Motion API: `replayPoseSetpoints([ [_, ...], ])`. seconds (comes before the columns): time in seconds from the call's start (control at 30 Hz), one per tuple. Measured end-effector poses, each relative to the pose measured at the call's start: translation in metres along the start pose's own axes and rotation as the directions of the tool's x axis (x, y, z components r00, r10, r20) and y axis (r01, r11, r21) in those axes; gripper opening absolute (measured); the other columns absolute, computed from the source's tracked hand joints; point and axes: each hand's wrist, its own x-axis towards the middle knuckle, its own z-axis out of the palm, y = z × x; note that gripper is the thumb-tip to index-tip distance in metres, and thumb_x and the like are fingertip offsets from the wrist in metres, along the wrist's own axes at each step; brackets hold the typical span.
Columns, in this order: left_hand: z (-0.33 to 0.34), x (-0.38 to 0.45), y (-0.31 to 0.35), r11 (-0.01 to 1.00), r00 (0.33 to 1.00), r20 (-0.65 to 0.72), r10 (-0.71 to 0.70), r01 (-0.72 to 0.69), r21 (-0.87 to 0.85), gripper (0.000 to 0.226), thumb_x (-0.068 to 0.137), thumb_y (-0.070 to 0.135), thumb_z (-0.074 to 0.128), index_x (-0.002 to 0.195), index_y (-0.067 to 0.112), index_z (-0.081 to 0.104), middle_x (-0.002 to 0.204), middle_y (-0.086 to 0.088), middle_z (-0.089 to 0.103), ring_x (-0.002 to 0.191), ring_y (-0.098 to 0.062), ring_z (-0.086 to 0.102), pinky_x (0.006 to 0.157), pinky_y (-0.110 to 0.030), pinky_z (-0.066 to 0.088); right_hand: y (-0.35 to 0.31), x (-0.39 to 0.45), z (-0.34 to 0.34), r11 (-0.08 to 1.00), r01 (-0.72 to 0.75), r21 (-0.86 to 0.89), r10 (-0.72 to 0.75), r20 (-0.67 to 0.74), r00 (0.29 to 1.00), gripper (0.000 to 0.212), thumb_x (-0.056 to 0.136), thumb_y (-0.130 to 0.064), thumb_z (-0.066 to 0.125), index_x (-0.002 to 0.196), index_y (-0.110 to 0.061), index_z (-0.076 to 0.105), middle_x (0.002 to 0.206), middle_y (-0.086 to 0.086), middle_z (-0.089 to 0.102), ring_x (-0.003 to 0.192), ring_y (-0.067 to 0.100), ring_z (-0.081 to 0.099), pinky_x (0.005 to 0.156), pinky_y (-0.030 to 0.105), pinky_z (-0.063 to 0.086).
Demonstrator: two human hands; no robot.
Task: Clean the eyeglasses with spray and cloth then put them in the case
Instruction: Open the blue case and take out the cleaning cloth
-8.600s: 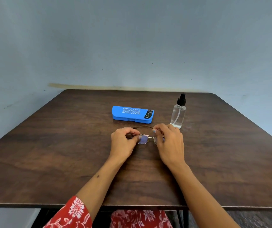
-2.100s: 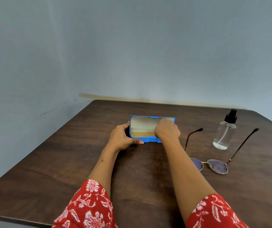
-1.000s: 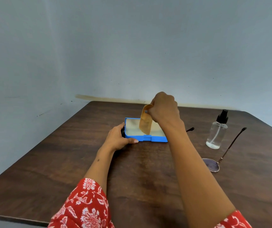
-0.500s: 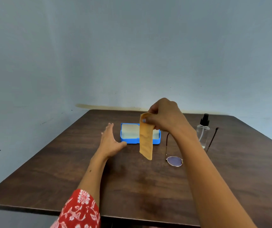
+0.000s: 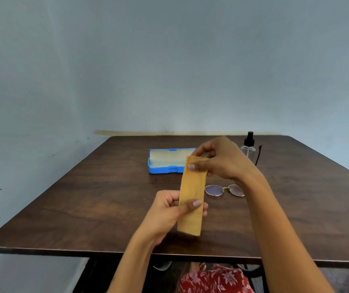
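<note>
A folded orange cloth (image 5: pixel 191 187) hangs as a long strip above the table. My right hand (image 5: pixel 220 159) pinches its top end, and my left hand (image 5: pixel 173 210) pinches it near the lower end. The eyeglasses (image 5: pixel 222 190) lie lens-down on the table just behind the cloth, temples unfolded, partly hidden by my right forearm. The blue case (image 5: pixel 163 169) lies open further back, pale lining showing. The clear spray bottle (image 5: pixel 247 148) with a black nozzle stands at the back right, behind my right hand.
The dark wooden table (image 5: pixel 84 208) stands against a pale blue wall. Its front edge is near me, with my red patterned clothing (image 5: pixel 213 280) and the table's dark frame visible below it.
My right hand brought the cloth nearer and lower. My left hand left the table beside the case and took hold of the cloth's lower part. The view has tilted and shifted right.
</note>
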Motion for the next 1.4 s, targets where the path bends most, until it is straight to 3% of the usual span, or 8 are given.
replayPoseSetpoints([
  [0.3, 0.008, -0.01, 0.007, 0.99, 0.998, -0.057, -0.016, 0.008, -0.144, 0.027, 0.073, 0.02, 0.066, 0.096, 0.007, 0.073, 0.099, -0.019, 0.072, 0.094, -0.029, 0.069, 0.087, -0.039, 0.055, 0.016, -0.007, 0.009, 0.993, -0.024, 0.112, 0.027, -0.031, 0.999, 0.024, 0.069, -0.029, 0.082, 0.087, -0.017, 0.071, 0.077, 0.011, 0.07, 0.071, 0.018, 0.069, 0.072, 0.039, 0.058],
  [0.5, 0.007, -0.008, 0.011, 0.989, 0.991, -0.126, -0.051, 0.032, -0.148, 0.035, 0.074, 0.025, 0.063, 0.103, 0.008, 0.07, 0.099, -0.011, 0.073, 0.095, -0.022, 0.068, 0.086, -0.041, 0.054, 0.012, -0.046, 0.011, 0.997, -0.034, -0.064, 0.006, -0.388, 0.921, 0.019, 0.079, -0.042, 0.07, 0.084, -0.024, 0.066, 0.077, -0.012, 0.066, 0.072, -0.002, 0.06, 0.067, 0.018, 0.047],
  [0.67, 0.01, -0.007, 0.007, 0.992, 0.985, -0.167, -0.039, 0.017, -0.128, 0.036, 0.072, 0.028, 0.064, 0.1, 0.009, 0.072, 0.099, -0.011, 0.073, 0.094, -0.019, 0.067, 0.088, -0.041, 0.05, 0.033, -0.059, 0.026, 0.954, -0.205, 0.219, 0.216, -0.03, 0.976, 0.054, 0.067, -0.064, 0.061, 0.071, -0.012, 0.074, 0.07, 0.004, 0.072, 0.065, 0.01, 0.065, 0.07, 0.029, 0.052],
  [0.8, 0.013, -0.008, 0.009, 0.991, 0.985, -0.17, -0.034, 0.012, -0.132, 0.027, 0.071, 0.028, 0.062, 0.09, 0.015, 0.075, 0.091, -0.006, 0.075, 0.084, -0.011, 0.068, 0.078, -0.03, 0.052, 0.036, -0.065, 0.031, 0.877, -0.187, 0.443, 0.149, 0.12, 0.982, 0.036, 0.068, -0.04, 0.069, 0.082, -0.008, 0.075, 0.072, 0.001, 0.071, 0.065, 0.003, 0.063, 0.058, 0.013, 0.046],
  [0.93, 0.012, -0.005, 0.009, 0.997, 0.968, -0.251, 0.007, -0.025, -0.067, 0.024, 0.066, 0.033, 0.064, 0.084, 0.02, 0.076, 0.121, 0.007, 0.061, 0.114, 0.0, 0.051, 0.071, -0.011, 0.043, 0.044, -0.068, 0.032, 0.832, -0.114, 0.543, 0.098, 0.06, 0.993, 0.008, 0.08, -0.012, 0.068, 0.084, -0.006, 0.073, 0.071, -0.002, 0.072, 0.064, -0.001, 0.063, 0.057, 0.01, 0.047],
  [1.07, 0.009, -0.004, 0.006, 0.996, 0.964, -0.256, 0.065, -0.078, -0.04, 0.028, 0.071, 0.031, 0.063, 0.088, 0.013, 0.075, 0.113, 0.009, 0.068, 0.103, 0.002, 0.06, 0.063, -0.001, 0.044, 0.05, -0.065, 0.038, 0.838, -0.052, 0.543, 0.071, -0.014, 0.997, 0.009, 0.085, -0.012, 0.064, 0.085, -0.012, 0.073, 0.077, -0.003, 0.072, 0.073, 0.001, 0.063, 0.066, 0.012, 0.049],
  [1.23, 0.009, -0.004, 0.003, 0.99, 0.976, -0.216, 0.033, -0.061, -0.128, 0.031, 0.073, 0.028, 0.062, 0.097, 0.01, 0.072, 0.097, -0.009, 0.074, 0.097, -0.02, 0.068, 0.087, -0.033, 0.053, 0.053, -0.061, 0.045, 0.81, -0.007, 0.586, 0.072, -0.087, 0.994, 0.01, 0.085, -0.014, 0.064, 0.088, -0.01, 0.073, 0.09, 0.006, 0.074, 0.087, 0.014, 0.066, 0.079, 0.022, 0.053],
  [1.4, 0.011, -0.001, 0.001, 0.961, 0.98, -0.197, -0.018, -0.038, -0.275, 0.03, 0.071, 0.015, 0.064, 0.099, 0.005, 0.07, 0.099, -0.014, 0.073, 0.097, -0.022, 0.069, 0.084, -0.036, 0.056, 0.056, -0.059, 0.048, 0.797, -0.015, 0.604, 0.09, -0.095, 0.991, 0.01, 0.088, -0.015, 0.061, 0.086, -0.013, 0.071, 0.08, 0.003, 0.072, 0.079, 0.015, 0.065, 0.073, 0.032, 0.054],
])
